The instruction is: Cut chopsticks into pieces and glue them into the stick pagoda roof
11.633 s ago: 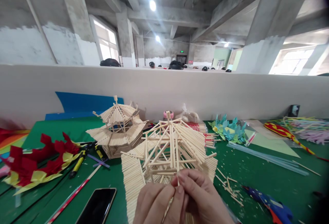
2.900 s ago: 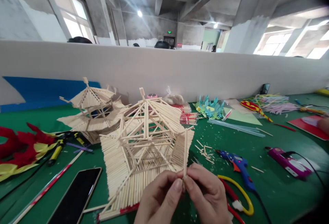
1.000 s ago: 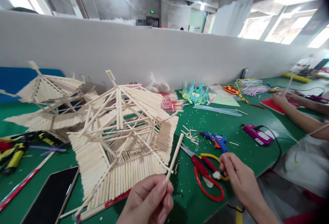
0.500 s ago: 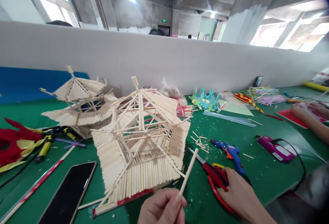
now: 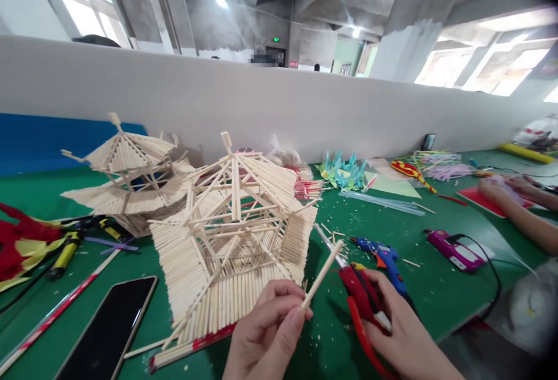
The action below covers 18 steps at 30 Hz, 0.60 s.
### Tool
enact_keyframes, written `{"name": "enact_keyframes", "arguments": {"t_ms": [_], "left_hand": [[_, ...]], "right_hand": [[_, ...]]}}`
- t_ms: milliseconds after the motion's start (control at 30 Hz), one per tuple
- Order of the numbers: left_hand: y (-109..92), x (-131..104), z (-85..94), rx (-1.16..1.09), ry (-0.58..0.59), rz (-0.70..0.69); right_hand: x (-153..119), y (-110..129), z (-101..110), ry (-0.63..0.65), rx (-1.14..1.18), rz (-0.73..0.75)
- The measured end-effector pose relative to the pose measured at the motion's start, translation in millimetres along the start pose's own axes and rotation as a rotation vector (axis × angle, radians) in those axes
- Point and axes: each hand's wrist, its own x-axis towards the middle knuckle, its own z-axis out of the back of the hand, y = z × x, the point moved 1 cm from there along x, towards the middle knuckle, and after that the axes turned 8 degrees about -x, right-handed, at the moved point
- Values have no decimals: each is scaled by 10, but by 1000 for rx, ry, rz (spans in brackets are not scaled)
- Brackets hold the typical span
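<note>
Between thumb and fingers, my left hand (image 5: pixel 272 327) pinches a pale wooden stick (image 5: pixel 322 273) that points up and to the right. My right hand (image 5: pixel 399 330) is wrapped round red-handled scissors (image 5: pixel 361 296), whose blades point up and left, just right of the stick. A pavilion model (image 5: pixel 244 240) made of wooden sticks stands behind my left hand. Farther left is a second, similar stick model (image 5: pixel 131 176). A blue glue gun (image 5: pixel 386 258) lies beyond my right hand, near small cut stick pieces.
On the green table (image 5: pixel 436 298) are a black phone (image 5: pixel 108 330), a purple device (image 5: pixel 455 249) with a cable, and teal folded paper (image 5: pixel 344 171). Another person's hands (image 5: pixel 501 191) are over a red sheet at the right. A grey partition (image 5: pixel 261 101) runs behind.
My right hand has lifted the scissors and brought them closer to the stick. My left hand has risen slightly with the stick. The view has shifted a little to the right.
</note>
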Motion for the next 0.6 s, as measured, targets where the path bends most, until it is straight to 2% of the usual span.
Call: {"name": "enact_keyframes", "arguments": {"t_ms": [67, 167, 333, 600], "left_hand": [[-24, 30, -61, 47, 27, -37], [-76, 71, -158, 75, 87, -40], [-147, 100, -308, 27, 79, -70], [-99, 313, -390, -99, -62, -7]], "right_hand": [[-43, 126, -40, 12, 23, 65], [-97, 184, -107, -17, 29, 177], [-91, 213, -206, -170, -20, 399], [-5, 148, -379, -534, -95, 350]]}}
